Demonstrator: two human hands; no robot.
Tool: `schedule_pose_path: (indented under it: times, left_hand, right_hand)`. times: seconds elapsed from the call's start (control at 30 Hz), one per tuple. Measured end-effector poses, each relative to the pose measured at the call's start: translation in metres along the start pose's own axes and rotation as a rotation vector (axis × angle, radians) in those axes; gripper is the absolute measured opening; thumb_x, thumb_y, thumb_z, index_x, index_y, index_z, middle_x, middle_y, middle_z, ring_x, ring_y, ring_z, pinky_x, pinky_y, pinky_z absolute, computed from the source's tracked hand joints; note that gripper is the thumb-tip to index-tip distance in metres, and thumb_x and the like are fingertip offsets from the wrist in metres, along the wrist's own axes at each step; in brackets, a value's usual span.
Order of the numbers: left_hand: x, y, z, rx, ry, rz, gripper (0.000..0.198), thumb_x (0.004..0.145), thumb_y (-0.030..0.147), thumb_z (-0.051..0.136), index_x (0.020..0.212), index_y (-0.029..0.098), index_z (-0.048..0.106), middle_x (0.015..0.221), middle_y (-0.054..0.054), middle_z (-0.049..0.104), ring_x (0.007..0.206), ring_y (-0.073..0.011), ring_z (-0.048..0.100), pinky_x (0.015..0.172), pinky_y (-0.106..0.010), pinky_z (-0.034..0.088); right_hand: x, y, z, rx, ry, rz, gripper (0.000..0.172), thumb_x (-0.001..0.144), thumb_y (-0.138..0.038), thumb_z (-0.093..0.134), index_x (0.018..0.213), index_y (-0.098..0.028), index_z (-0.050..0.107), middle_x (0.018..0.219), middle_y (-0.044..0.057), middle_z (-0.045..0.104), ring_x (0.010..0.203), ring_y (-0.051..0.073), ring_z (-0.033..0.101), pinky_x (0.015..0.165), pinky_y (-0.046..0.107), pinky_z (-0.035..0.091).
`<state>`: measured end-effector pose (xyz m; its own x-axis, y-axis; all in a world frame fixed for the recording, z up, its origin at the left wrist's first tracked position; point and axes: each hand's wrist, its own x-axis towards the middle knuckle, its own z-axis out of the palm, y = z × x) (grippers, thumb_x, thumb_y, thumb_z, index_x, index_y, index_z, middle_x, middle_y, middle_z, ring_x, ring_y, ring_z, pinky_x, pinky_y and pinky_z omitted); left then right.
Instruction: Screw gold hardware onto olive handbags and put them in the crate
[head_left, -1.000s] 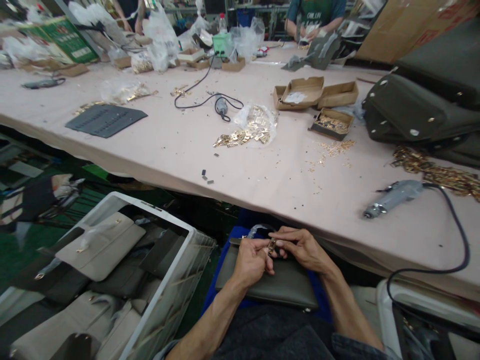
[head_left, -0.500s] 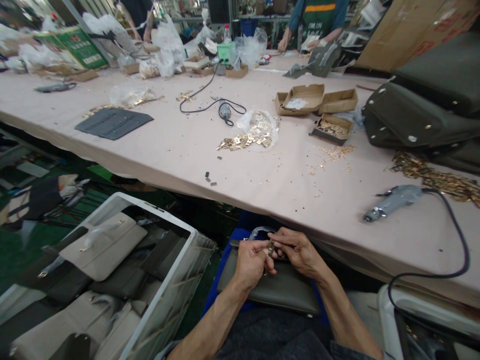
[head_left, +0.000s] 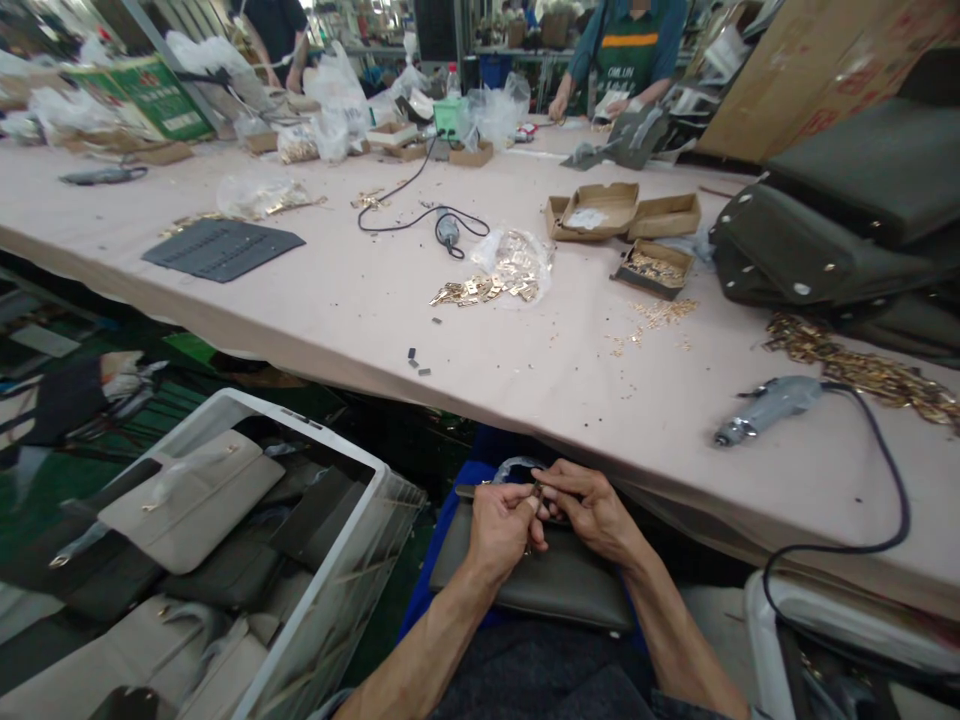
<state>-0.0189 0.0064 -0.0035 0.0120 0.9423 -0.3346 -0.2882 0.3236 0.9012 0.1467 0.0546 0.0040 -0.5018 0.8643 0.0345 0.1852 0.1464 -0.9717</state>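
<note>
On my lap, over a blue cloth (head_left: 420, 590), lies a dark olive handbag (head_left: 574, 585) with a plastic-wrapped handle (head_left: 517, 466). My left hand (head_left: 501, 525) pinches a small gold metal clasp (head_left: 537, 490) above the bag. From the other side my right hand (head_left: 592, 505) grips the same clasp, its fingertips pressed against it. Fingers cover most of the clasp, so its exact shape is hidden. On the table edge to the right rests a grey electric screwdriver (head_left: 769, 408) with a black cable, touched by neither hand.
A white crate (head_left: 352, 500) of beige and dark bags stands at left, another crate (head_left: 761, 640) at right. The table (head_left: 360, 320) holds gold plates (head_left: 487, 285), small cardboard boxes (head_left: 652, 265), a gold hardware pile (head_left: 855, 365) and stacked dark bags (head_left: 832, 230). Co-workers (head_left: 630, 60) stand opposite.
The view has shifted slightly, so the table things on the right appear a little further left. Both hands stay together over the bag, with the clasp turned a little between the fingers.
</note>
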Motion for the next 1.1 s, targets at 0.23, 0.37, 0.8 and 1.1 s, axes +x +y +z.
schedule_pose_path:
  times: [0.23,0.37,0.8,1.1]
  left_hand:
    - [0.001,-0.002,-0.003,-0.044,-0.044,-0.011,0.027,0.079,0.036,0.074,0.071,0.009,0.074,0.058,-0.006,0.065,0.036,-0.0096,0.048,0.038,-0.022,0.044]
    - [-0.002,0.005,-0.001,-0.026,-0.032,0.001,0.027,0.078,0.035,0.075,0.071,0.009,0.073,0.06,-0.006,0.066,0.036,-0.0087,0.046,0.037,-0.022,0.045]
    - [-0.003,0.004,0.003,-0.041,0.036,0.003,0.051,0.068,0.059,0.085,0.074,0.009,0.075,0.066,-0.009,0.069,0.035,-0.0058,0.04,0.034,-0.021,0.042]
    - [-0.005,0.006,0.006,-0.086,0.09,0.02,0.051,0.061,0.058,0.088,0.07,0.01,0.074,0.064,-0.007,0.067,0.034,-0.006,0.038,0.031,-0.022,0.039]
  right_hand:
    - [0.005,-0.016,-0.014,0.026,-0.147,0.051,0.025,0.095,-0.041,0.069,0.102,-0.019,0.078,0.088,0.003,0.063,0.07,0.015,0.058,0.062,0.026,0.045]
    - [0.008,-0.026,-0.014,0.018,-0.141,0.013,0.022,0.095,-0.039,0.068,0.095,-0.019,0.078,0.083,0.002,0.064,0.069,0.015,0.059,0.063,0.027,0.045]
    - [-0.021,-0.081,-0.076,-0.527,0.727,0.051,0.028,0.091,-0.054,0.066,0.102,-0.029,0.076,0.077,0.009,0.071,0.067,0.029,0.066,0.065,0.044,0.056]
    - [0.012,-0.064,-0.21,-0.681,1.234,0.588,0.06,0.064,-0.035,0.085,0.111,-0.009,0.058,0.108,0.032,0.066,0.118,0.049,0.062,0.096,0.063,0.048]
